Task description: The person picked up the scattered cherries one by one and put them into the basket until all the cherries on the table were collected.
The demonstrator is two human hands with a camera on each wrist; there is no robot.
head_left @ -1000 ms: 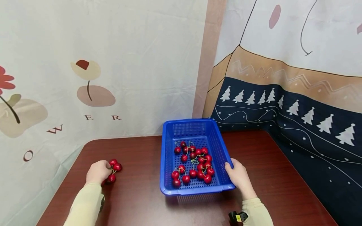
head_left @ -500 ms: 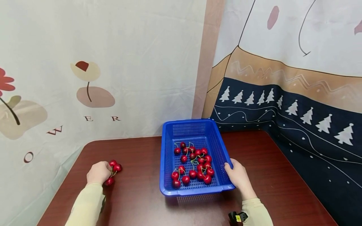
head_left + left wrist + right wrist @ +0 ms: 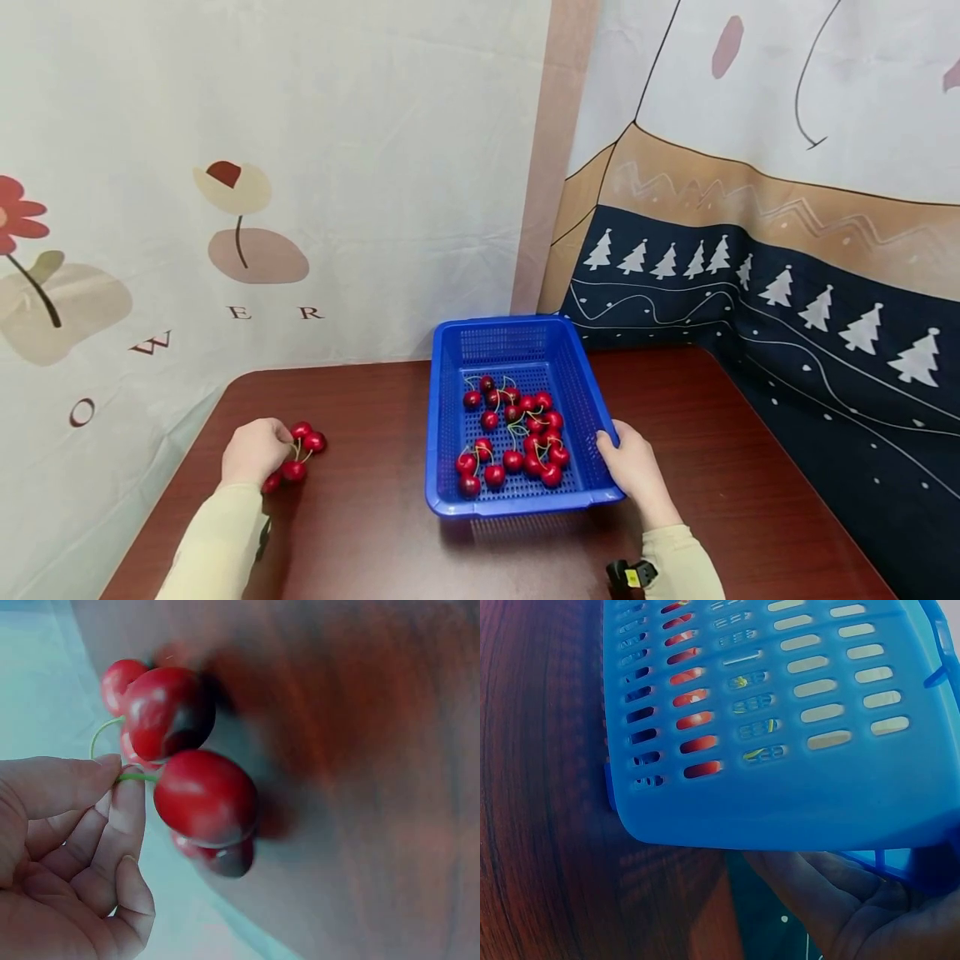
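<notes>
On the left of the table, my left hand (image 3: 255,454) pinches green stems between thumb and fingertips. Red cherries (image 3: 294,472) hang or lie just right of those fingers. The left wrist view shows the pinched stem (image 3: 135,777) leading to a glossy cherry (image 3: 204,796), with several more behind it. My right hand (image 3: 636,471) grips the right rim of a blue plastic basket (image 3: 510,506), thumb over the edge. From the right wrist view, the slotted basket wall (image 3: 795,810) hides most of the fingers. Several cherries (image 3: 551,475) with stems lie inside, mostly toward the front and right.
The dark red-brown wooden table (image 3: 367,467) has a rounded far-left corner. A pale printed cloth (image 3: 390,208) hangs behind it, and a navy cloth with white trees (image 3: 825,350) borders the right side. The basket stands near the table's back edge.
My left hand has shifted slightly left, and the cherries at its fingers are spread differently, with another one showing below the hand. The right hand and basket stay put.
</notes>
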